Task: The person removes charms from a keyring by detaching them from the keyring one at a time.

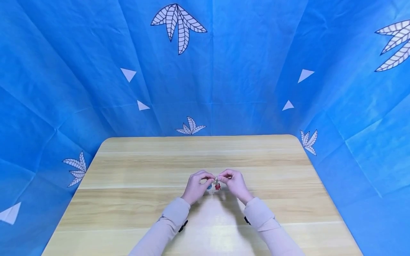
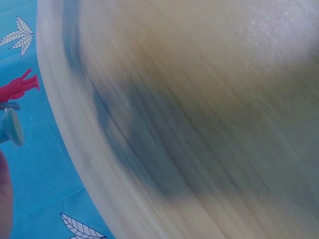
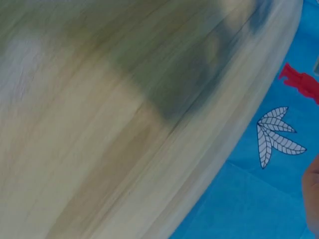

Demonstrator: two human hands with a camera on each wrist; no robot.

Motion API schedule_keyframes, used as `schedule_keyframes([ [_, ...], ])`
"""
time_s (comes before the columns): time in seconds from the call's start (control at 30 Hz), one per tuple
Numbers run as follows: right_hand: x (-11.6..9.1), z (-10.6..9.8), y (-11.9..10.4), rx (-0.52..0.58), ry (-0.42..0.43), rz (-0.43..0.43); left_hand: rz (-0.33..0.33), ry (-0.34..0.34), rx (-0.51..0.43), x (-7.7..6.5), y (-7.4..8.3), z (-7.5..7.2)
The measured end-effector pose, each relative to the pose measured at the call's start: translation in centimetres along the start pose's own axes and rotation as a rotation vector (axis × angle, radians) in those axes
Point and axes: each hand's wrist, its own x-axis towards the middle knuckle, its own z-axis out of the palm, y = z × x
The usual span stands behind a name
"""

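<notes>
Both hands meet over the middle of the wooden table, fingertips close together on a small keychain [image 1: 216, 180]. A red figure-shaped charm [image 1: 217, 186] hangs from it between the hands. My left hand [image 1: 196, 185] pinches the keychain from one side, with a light blue round piece [image 1: 209, 186] just below its fingertips. From the other side my right hand [image 1: 235, 183] pinches it between thumb and index finger. In the left wrist view the red charm [image 2: 17, 88] appears at the left edge above a grey metal piece [image 2: 10, 105] and the blue piece [image 2: 15, 128]. The fingertips hide most of the ring.
A light wood table [image 1: 144, 163] with rounded far corners spreads under the hands. Blue cloth [image 1: 211, 78] printed with white leaves and triangles hangs behind it and along both sides. Shadows of the hands fall on the tabletop.
</notes>
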Motion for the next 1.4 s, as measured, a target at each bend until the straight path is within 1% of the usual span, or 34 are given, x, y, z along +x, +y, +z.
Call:
schedule_keyframes([
  [0.1, -0.1, 0.1, -0.2, 0.063, 0.031, 0.044, -0.01, 0.006, 0.0, 0.0, 0.0, 0.1],
  [0.17, -0.4, 0.0, -1.1, 0.105, 0.042, 0.076, -0.012, 0.007, -0.002, 0.1, 0.0, 0.1],
  [0.2, -0.4, 0.0, -1.1, 0.125, 0.049, 0.088, -0.014, 0.006, -0.002, 0.2, 0.0, 0.1],
  [0.27, -0.4, 0.1, -1.0, 0.13, 0.055, 0.084, -0.02, -0.002, -0.003, 0.2, 0.0, 0.1],
  [0.33, -0.3, 0.2, -0.8, 0.096, 0.041, 0.062, -0.02, -0.006, 0.002, 0.2, -0.1, -0.1],
  [0.4, -0.1, 0.3, 0.1, 0.034, 0.018, 0.019, -0.017, -0.009, 0.013, 0.2, -0.2, -0.3],
  [0.53, -0.2, 0.1, 0.1, -0.108, -0.05, -0.074, -0.003, -0.017, 0.03, 0.2, -0.4, -0.6],
  [0.67, -0.5, -0.1, -0.1, -0.218, -0.072, -0.177, 0.002, -0.028, 0.029, 0.1, -0.3, -0.6],
  [0.83, -0.6, -0.3, -0.3, -0.316, -0.056, -0.298, 0.017, -0.046, 0.036, 0.1, -0.2, -0.5],
  [1.0, -0.6, -0.3, -0.2, -0.435, -0.007, -0.425, 0.019, -0.064, 0.055, 0.1, 0.0, -0.3],
  [1.1, -0.7, -0.3, -0.1, -0.452, 0.013, -0.46, 0.016, -0.069, 0.061, 0.1, -0.1, -0.2],
  [1.2, -0.7, -0.3, -0.1, -0.416, 0.016, -0.443, 0.014, -0.07, 0.06, 0.1, -0.2, -0.2],
  [1.4, -0.6, -0.4, -0.2, -0.309, 0.007, -0.304, 0.03, -0.053, 0.055, 0.1, -0.1, -0.1],
])
